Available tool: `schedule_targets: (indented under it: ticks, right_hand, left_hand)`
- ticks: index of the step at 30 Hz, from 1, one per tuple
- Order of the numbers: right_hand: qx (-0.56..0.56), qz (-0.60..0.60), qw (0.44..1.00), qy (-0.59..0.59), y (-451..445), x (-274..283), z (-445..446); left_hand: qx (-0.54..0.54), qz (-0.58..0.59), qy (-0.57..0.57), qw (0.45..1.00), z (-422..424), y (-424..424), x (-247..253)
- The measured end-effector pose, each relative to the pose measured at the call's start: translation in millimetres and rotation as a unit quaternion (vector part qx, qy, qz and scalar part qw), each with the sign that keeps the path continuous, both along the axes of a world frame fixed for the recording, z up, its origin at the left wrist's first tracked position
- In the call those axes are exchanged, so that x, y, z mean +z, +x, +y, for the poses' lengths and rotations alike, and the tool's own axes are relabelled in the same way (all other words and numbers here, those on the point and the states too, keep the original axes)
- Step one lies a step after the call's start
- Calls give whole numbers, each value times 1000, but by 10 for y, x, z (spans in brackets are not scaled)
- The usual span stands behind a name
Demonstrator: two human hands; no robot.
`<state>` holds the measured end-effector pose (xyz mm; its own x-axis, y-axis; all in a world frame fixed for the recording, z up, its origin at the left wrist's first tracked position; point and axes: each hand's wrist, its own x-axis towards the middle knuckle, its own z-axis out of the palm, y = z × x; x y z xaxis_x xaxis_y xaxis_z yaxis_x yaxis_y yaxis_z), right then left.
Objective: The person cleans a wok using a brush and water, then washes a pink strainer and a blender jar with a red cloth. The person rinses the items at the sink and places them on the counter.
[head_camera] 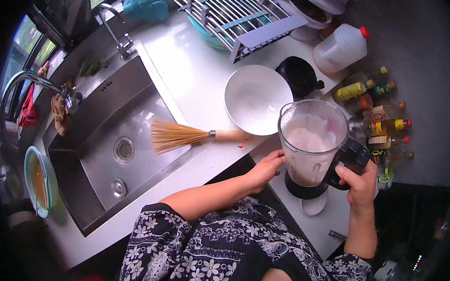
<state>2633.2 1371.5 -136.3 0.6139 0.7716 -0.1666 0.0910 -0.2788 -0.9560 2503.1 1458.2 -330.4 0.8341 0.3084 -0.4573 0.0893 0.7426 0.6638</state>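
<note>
My right hand [359, 181] grips the black handle of a clear blender jar [304, 170], which leans slightly over the counter. Inside the jar sits a pale pinkish-white, cloudy content [308, 136]; whether it is liquid or powder I cannot tell. The fingertips of my left hand [265, 171] are at the jar's left side, their ends partly hidden by it. Directly beyond the jar stands a white bowl [255, 98] with a bare inside. A black blender part [299, 75] is next to that bowl. Under the jar's base, a small white round dish or lid [315, 204] shows partly.
A bristle pot brush [181, 134] lies across the sink's edge, its bristles over the steel sink [111, 157]. A light-green basin [32, 183] is left of the sink. Farther off are a metal dish rack [227, 13], a red-capped jug [340, 48] and several bottles [386, 127].
</note>
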Motion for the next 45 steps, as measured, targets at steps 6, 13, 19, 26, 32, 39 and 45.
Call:
schedule_targets:
  ticks: [6,13,19,26,32,39,45]
  right_hand:
    - [56,-36,994,-87,36,132,232]
    - [100,-87,981,-144,51,230,427]
    - [122,-114,967,-191,65,305,582]
    - [141,-149,951,-230,73,397,670]
    - [164,-169,940,-248,48,460,743]
    - [174,-197,927,-269,20,514,855]
    - [206,-217,913,-277,-24,593,985]
  left_hand:
    - [19,-42,-90,995,-104,129,-82]
    - [-26,-53,-127,990,-85,172,83]
    - [-47,-70,-161,983,-113,211,113]
    - [-56,-103,-205,972,-165,256,152]
    - [-46,-102,-259,959,-177,279,231]
    - [-48,-135,-302,942,-203,333,247]
    - [-50,-168,-329,928,-299,490,112]
